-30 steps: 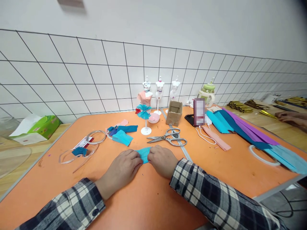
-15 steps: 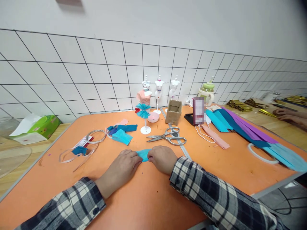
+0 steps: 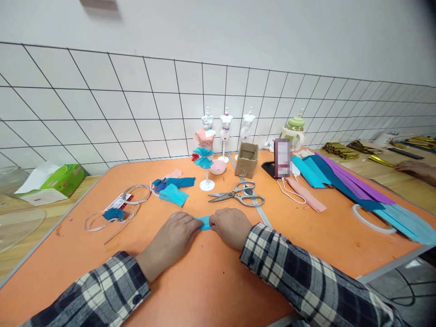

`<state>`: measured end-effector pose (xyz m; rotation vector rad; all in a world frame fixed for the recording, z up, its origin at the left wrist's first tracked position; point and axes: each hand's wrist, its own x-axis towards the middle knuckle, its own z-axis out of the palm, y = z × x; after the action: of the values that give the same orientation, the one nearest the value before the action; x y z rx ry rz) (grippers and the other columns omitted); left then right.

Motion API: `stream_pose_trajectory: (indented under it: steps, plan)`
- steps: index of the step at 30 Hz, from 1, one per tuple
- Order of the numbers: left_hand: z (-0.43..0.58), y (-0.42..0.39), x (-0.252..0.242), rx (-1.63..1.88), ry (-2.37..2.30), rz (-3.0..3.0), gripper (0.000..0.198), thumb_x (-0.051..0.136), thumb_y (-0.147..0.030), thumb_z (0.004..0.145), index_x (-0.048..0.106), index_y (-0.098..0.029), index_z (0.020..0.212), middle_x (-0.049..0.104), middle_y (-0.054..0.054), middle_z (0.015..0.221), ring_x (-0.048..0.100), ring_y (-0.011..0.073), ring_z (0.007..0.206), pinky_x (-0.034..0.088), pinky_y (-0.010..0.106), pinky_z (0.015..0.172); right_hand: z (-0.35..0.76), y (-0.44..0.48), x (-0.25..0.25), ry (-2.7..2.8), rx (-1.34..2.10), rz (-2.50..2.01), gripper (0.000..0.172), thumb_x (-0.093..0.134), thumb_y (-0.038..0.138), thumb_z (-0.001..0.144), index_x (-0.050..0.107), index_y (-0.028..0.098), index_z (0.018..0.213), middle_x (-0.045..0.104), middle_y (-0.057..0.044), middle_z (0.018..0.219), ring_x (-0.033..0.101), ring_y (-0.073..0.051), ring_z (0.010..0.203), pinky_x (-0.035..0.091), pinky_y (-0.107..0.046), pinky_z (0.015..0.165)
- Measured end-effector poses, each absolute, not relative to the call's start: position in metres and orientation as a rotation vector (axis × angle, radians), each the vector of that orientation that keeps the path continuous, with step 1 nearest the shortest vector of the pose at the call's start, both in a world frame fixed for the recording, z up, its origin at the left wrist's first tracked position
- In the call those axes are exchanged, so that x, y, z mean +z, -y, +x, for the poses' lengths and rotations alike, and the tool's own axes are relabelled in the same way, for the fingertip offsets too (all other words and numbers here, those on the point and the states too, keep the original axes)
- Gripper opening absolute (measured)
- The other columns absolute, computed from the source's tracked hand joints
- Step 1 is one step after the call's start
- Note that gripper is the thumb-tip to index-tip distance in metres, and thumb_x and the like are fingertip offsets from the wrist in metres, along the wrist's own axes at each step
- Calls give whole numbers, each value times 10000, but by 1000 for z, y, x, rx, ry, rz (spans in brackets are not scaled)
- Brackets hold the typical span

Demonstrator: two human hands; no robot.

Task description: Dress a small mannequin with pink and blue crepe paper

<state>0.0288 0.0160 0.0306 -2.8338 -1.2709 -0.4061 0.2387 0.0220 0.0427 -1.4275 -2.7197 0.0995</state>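
Between my two hands lies a small folded piece of light-blue crepe paper (image 3: 205, 223), low on the orange table (image 3: 190, 281). My left hand (image 3: 179, 231) grips its left end with the fingers pressed together. The right end is pinched by my right hand (image 3: 231, 225); both hands cover much of the paper. Just beyond my right hand rests a pair of metal scissors (image 3: 238, 194), blades partly apart and pointing left. Behind them stands a small dress form (image 3: 204, 156) wearing pink and blue crepe paper.
Blue paper scraps (image 3: 173, 194), a ring of clear tubing (image 3: 136, 194) and ribbon lie left. Further back are a cardboard box (image 3: 246, 160), a pink dish (image 3: 218, 167) and a phone (image 3: 282, 157) on a stand. Long crepe paper strips (image 3: 354, 181) spread right. A co-worker's hand (image 3: 415, 170) shows far right.
The strip of blue paper showing between my hands has become narrower, with my left hand slightly closer to the right one. The co-worker's hand at far right has shifted.
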Motion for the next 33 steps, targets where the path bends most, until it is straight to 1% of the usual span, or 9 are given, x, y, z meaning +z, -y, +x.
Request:
stream_pose_trajectory:
  steps: [2,4,7,13,18,24,29,31,33]
  plan:
    - [30,-16,31,-403,1266,-2840,234,484,-250,979,712,-208,1009,690,57,817,616,215,831,457,373,791,239,-22,44,2710,90,-1397,152,543,280,952,676,218,914,674,-39,911,618,-191,871,356,-306,674]
    - [31,-16,33,-391,1226,-2847,236,495,-233,972,727,-212,931,683,54,800,610,211,821,454,370,788,239,-21,45,2715,66,-1368,157,537,265,955,675,208,908,677,-48,918,614,-195,893,357,-318,712]
    - [31,-16,36,-415,1193,-2836,233,515,-221,959,729,-216,865,684,59,842,601,212,862,452,359,792,239,-21,46,2734,33,-1361,159,522,242,959,666,200,908,690,-46,869,620,-184,807,343,-331,737]
    - [30,-15,35,-358,1248,-2836,222,506,-236,964,725,-217,929,700,53,827,617,219,849,451,382,813,240,-24,42,2718,19,-1350,156,543,267,949,669,202,886,700,-39,864,618,-189,773,327,-331,720]
    - [31,-16,34,-383,1349,-2862,258,474,-274,985,712,-210,1061,698,68,853,624,228,866,460,389,811,241,-24,42,2705,62,-1338,135,559,275,947,676,219,909,684,-33,905,614,-189,852,334,-313,706]
    - [32,-16,34,-440,1331,-2863,234,497,-257,961,709,-191,886,664,73,845,604,224,848,462,372,786,240,-22,42,2697,51,-1390,132,563,293,950,660,210,983,695,-33,886,622,-182,799,343,-317,702]
    - [31,-17,34,-519,1284,-2867,182,504,-229,928,666,-194,853,652,60,865,598,210,847,466,368,804,240,-24,40,2694,65,-1320,164,539,268,951,688,214,912,685,-36,892,603,-188,846,341,-321,735]
    - [30,-16,34,-523,1253,-2841,178,492,-214,920,669,-203,923,670,68,934,605,230,935,455,409,883,239,-24,40,2672,57,-1319,164,541,249,938,693,202,901,673,-46,893,585,-193,891,335,-323,746]
    - [29,-14,34,-557,1193,-2813,277,489,-193,901,642,-214,1131,660,91,1144,557,266,1140,383,480,1025,238,-23,39,2648,20,-1314,159,546,243,923,693,192,889,657,-54,891,565,-203,918,324,-331,747]
